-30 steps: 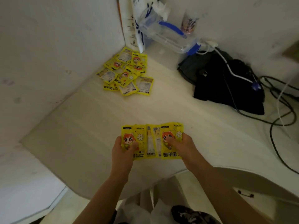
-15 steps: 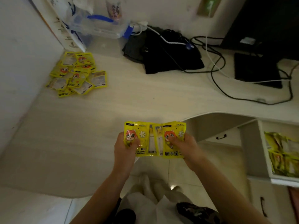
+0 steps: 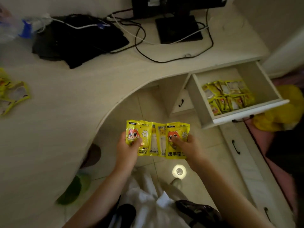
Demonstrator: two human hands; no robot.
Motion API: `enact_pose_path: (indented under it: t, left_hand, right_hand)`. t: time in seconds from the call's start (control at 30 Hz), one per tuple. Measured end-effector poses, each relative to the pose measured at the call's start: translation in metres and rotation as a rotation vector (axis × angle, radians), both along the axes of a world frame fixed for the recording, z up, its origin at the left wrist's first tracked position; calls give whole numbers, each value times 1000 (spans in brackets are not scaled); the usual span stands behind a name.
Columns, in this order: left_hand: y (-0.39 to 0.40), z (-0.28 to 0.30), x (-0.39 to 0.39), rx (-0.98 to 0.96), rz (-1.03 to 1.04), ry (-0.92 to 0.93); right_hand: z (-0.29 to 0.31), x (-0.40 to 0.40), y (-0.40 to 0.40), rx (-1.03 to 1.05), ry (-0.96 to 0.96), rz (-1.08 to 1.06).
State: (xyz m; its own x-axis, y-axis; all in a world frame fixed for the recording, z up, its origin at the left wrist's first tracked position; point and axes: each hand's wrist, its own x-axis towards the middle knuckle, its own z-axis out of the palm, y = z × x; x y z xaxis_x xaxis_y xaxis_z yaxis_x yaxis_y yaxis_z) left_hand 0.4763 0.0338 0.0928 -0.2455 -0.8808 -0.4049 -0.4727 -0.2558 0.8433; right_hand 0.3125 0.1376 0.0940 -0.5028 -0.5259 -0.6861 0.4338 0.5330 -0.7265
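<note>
Biggest item: the curved pale wood-grain surface, which wraps the left and top of my view. The open white drawer sits right of it, its floor covered with small yellow sachets. They look stood in rows, but it's dim there, so I'm not certain. A black soft fabric bag lies at the back of the surface with cables over it. A loose heap of yellow sachets sits at the far left edge.

The work item is the fan of flat yellow foil hand-warmer packets, glossy with a cartoon print. It's held in the air over the tiled floor, between surface and drawer.

The left grip is clamped on the leftmost packet, thumb on its face. The right grip clamps the rightmost the same way.

My handling call: they're light, thin and floppy, and the slick film will let the layers slide over each other. Pinch the lower half with the thumb flat across the overlap, not on the crimped edges.
</note>
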Motion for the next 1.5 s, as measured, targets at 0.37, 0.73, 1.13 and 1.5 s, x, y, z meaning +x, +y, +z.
enact_pose_path:
  t: [0.37,0.73,1.13,1.5]
  left_hand:
    - [138,-19,-138,67,-152,-16]
    - [151,-29,-259,79,-287,-41]
    - [86,-35,-392,117,-270,-72]
    - [81,-45,-482,93,-96,-131]
  right_hand:
    - [-5,-112,163,62,-46,-290]
    - [-15,-211,194,79,-60,-423]
    - [-18,-348,130,102,-24,-342]
    - [-28,-458,102,139,-70,-175]
